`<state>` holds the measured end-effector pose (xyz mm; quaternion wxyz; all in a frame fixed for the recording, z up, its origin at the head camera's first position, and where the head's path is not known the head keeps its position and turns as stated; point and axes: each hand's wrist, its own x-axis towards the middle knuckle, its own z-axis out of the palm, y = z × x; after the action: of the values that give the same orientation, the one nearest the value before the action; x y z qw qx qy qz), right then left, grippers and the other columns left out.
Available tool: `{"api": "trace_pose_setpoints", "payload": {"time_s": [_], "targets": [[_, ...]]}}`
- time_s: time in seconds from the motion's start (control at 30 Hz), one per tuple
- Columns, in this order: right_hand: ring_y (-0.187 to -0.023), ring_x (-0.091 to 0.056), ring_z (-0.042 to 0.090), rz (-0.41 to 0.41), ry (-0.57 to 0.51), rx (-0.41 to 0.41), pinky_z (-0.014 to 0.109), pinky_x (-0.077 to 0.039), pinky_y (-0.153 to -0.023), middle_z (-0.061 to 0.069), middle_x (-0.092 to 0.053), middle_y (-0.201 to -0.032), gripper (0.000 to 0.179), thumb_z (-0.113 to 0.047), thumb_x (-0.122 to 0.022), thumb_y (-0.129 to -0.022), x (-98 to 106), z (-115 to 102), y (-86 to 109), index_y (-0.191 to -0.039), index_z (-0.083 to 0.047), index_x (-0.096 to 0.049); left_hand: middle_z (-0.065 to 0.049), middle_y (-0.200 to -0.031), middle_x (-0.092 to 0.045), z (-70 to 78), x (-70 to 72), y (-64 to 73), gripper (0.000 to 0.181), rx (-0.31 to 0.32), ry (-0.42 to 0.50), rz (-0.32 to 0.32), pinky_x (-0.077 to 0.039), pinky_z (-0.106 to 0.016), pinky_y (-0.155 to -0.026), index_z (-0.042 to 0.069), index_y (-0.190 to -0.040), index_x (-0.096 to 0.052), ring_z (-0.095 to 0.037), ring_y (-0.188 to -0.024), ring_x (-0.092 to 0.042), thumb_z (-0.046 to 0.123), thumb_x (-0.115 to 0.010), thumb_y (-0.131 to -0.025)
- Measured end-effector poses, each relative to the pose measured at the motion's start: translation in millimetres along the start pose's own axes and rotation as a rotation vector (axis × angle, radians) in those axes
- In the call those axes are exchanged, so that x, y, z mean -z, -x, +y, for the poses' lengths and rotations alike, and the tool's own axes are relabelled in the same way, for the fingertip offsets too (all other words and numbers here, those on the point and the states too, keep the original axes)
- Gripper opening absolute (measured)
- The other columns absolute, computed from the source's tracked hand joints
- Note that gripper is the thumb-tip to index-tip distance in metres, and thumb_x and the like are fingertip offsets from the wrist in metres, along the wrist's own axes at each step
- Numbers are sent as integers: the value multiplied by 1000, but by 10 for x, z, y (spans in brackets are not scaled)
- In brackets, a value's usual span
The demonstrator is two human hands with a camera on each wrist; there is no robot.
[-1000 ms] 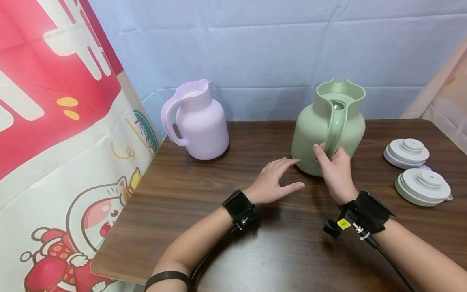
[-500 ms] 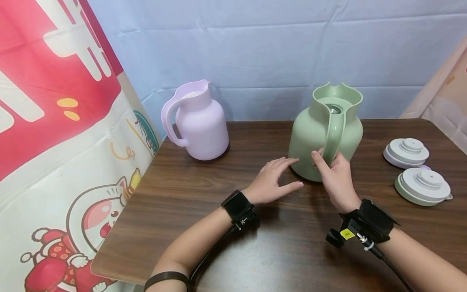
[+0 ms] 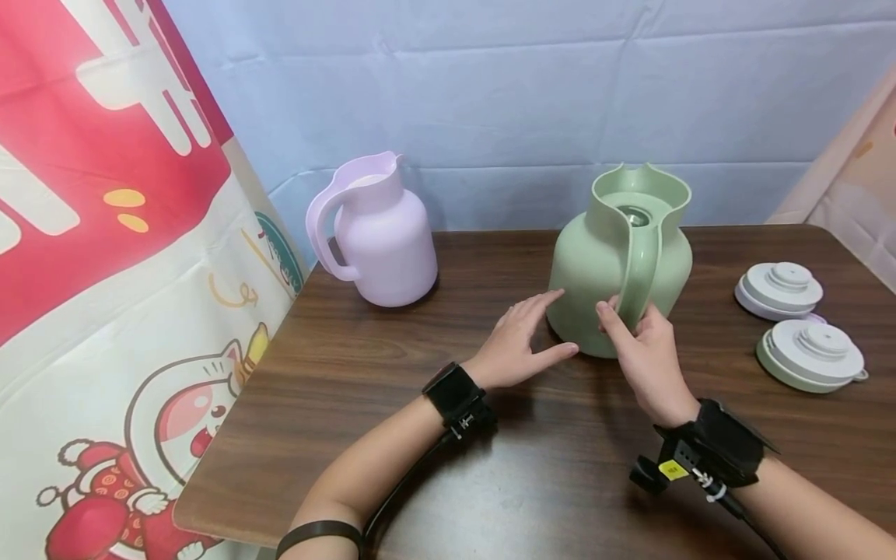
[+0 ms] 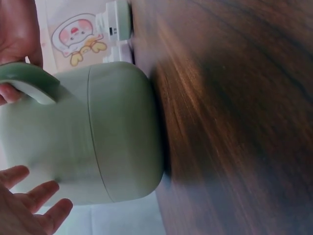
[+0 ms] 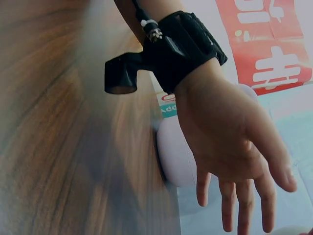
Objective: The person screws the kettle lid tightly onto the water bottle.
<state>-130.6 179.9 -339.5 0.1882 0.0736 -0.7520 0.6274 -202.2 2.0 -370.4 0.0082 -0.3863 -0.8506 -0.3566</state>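
A green thermos jug (image 3: pixel 584 264) without its lid stands at the right of the table, a round metal mouth (image 3: pixel 635 216) showing inside its neck. My right hand (image 3: pixel 651 358) grips the lower part of its handle (image 3: pixel 640 272), thumb on the left side. With fingers straight and spread, my left hand (image 3: pixel 514 342) is beside the jug's lower left; its fingertips overlap the jug in the head view. In the left wrist view, left fingers (image 4: pixel 41 196) show close to the jug wall (image 4: pixel 127 132). The right wrist view shows the left hand (image 5: pixel 225 127) with palm and fingers extended.
A lidless purple jug (image 3: pixel 392 241) stands at the back left, handle to the left. Two lids, one purple-rimmed (image 3: pixel 780 292) and one green-rimmed (image 3: pixel 812 354), lie at the right. A blue cloth (image 3: pixel 490 117) hangs behind the wooden table (image 3: pixel 336 420); a printed cloth (image 3: pixel 91 311) hangs at left.
The green jug has shifted toward me and slightly left, with my right hand on its handle. My left hand has barely moved and now overlaps the jug's side.
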Motion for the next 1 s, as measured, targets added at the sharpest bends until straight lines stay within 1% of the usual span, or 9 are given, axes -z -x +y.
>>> {"api": "trace_pose_setpoints", "payload": {"time_s": [0.17, 0.3, 0.43, 0.63, 0.73, 0.8, 0.87, 1.0], "targets": [[-82, -46, 17, -11, -14, -15, 23, -34, -73, 4, -48, -86, 11, -21, -49, -100, -7, -37, 62, -100, -9, -48, 2, -154, -22, -5, 5, -7, 78, 3, 30, 29, -18, -50, -110, 25, -152, -15, -12, -140, -19, 48, -57, -91], [-81, -47, 16, -12, -24, -26, 22, -34, -73, 3, -50, -86, 12, -21, -50, -100, -14, -57, 101, -100, -9, -49, 1, -156, -17, -20, -1, -7, 79, 10, 46, 54, -20, -51, -109, 24, -153, -12, -14, -140, -18, 46, -57, -92], [-82, -48, 15, -15, -21, -35, 22, -34, -73, 2, -50, -86, 12, -21, -50, -100, -20, -70, 136, -99, -9, -49, 1, -157, -12, -24, -1, -18, 80, 33, 68, 78, -20, -54, -108, 23, -153, -12, -16, -141, -15, 46, -58, -91], [-82, -47, 18, -34, -31, -37, 22, -34, -75, 5, -50, -86, 11, -19, -50, -100, -43, -93, 182, -99, -7, -49, 0, -157, -12, -29, -6, -81, 82, 62, 60, 124, -24, -53, -107, 18, -152, -13, -14, -140, -16, 48, -58, -90], [-82, -47, 19, -37, -41, -41, 23, -34, -75, 6, -50, -86, 7, -16, -49, -100, -53, -108, 201, -99, -9, -49, 1, -157, -12, -27, -4, -113, 81, 74, 64, 138, -24, -53, -107, 18, -152, -12, -13, -140, -17, 48, -56, -91], [-82, -47, 19, -34, -38, -49, 22, -35, -74, 5, -51, -85, 4, -14, -49, -100, -58, -119, 213, -98, -11, -50, 1, -157, -12, -28, -1, -132, 80, 76, 74, 141, -24, -53, -107, 18, -153, -10, -13, -140, -17, 50, -53, -93], [-81, -47, 18, -30, -40, -58, 22, -35, -74, 5, -51, -85, 3, -14, -49, -100, -63, -127, 223, -98, -11, -50, 0, -157, -11, -36, 4, -155, 78, 75, 83, 142, -23, -53, -107, 20, -153, -8, -12, -140, -16, 54, -46, -94], [-81, -47, 15, -23, -37, -74, 22, -35, -74, 3, -52, -84, 9, -16, -50, -99, -77, -147, 244, -98, -7, -50, -5, -157, -12, -61, 16, -212, 81, 51, 97, 155, -23, -50, -108, 17, -153, -8, -15, -141, -16, 68, -25, -92]]}}
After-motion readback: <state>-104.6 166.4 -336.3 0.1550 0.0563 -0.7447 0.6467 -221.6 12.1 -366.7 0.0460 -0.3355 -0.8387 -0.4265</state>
